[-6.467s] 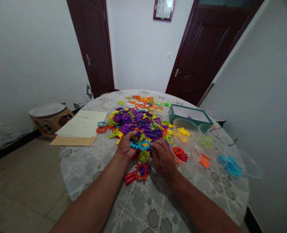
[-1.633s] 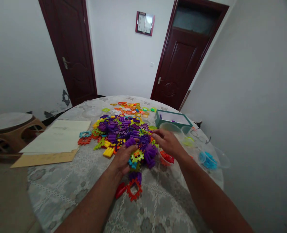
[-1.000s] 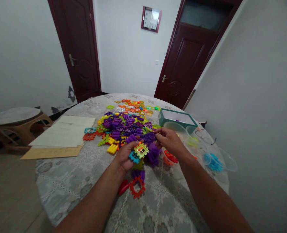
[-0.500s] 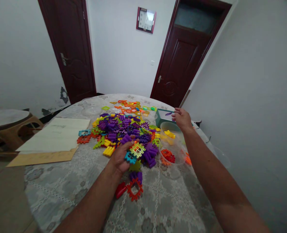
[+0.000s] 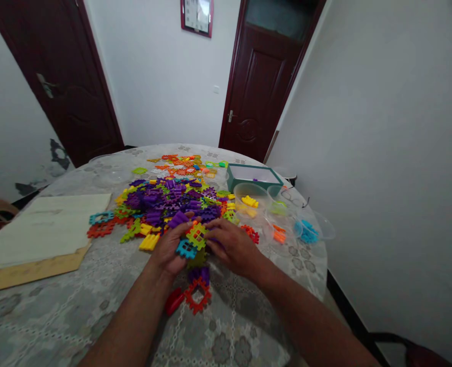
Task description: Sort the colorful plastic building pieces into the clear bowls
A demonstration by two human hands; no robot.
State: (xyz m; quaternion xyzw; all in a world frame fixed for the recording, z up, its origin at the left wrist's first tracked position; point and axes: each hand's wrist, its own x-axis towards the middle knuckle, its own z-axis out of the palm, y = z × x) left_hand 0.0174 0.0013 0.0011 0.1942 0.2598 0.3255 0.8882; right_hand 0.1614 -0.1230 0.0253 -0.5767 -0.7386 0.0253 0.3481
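Observation:
My left hand (image 5: 170, 253) is closed round a joined group of plastic building blocks over the near side of the pile. A yellow-green window block (image 5: 196, 236) and a blue notched block (image 5: 186, 249) show at its fingertips. The fingers of my right hand (image 5: 231, 245) are bent and pinch at the right edge of the yellow-green block; their tips are partly hidden. Below the hands, a red-orange ring block (image 5: 197, 296) and purple tube-shaped pieces (image 5: 200, 276) lie near a red piece (image 5: 174, 301).
A large heap of mostly purple blocks (image 5: 168, 196) lies beyond my hands. A green-rimmed box (image 5: 254, 176) and clear plastic tubs (image 5: 253, 191) with sorted pieces stand to the right. Blue pieces (image 5: 307, 231) sit farther right. Paper sheets (image 5: 46, 224) lie at the left.
My right hand has come back from over the green-rimmed box to the blocks in my left hand. The purple piece it held is no longer in its fingers. The view has turned right.

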